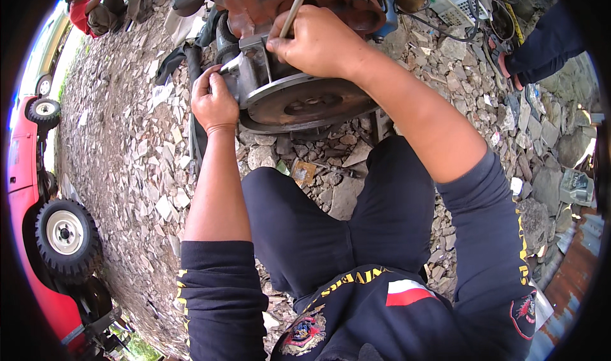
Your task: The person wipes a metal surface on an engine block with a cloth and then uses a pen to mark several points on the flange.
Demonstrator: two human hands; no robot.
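An engine block (pixel 251 11) in reddish brown stands before me, with a round flywheel (pixel 267 114) on the side facing me. My right hand (pixel 321 39) is closed around a metal rod (pixel 296 9), which slants up out of the fist above the flywheel's rim. Its lower end is hidden by the fingers. At the flywheel's left edge, my left hand (pixel 215 103) is closed with curled fingers on a grey metal part (pixel 243 77) beside the block. Where the fingertips meet that part is partly hidden.
Broken stone (pixel 137 151) covers the ground. A red vehicle (pixel 28 189) with large tyres (pixel 67 240) stands at left. A grey metal case (pixel 452 1) with cables lies at the back right, near another person's legs (pixel 541 46). A person in red (pixel 89 7) sits far left. Rusty corrugated sheet (pixel 576 259) lies at right.
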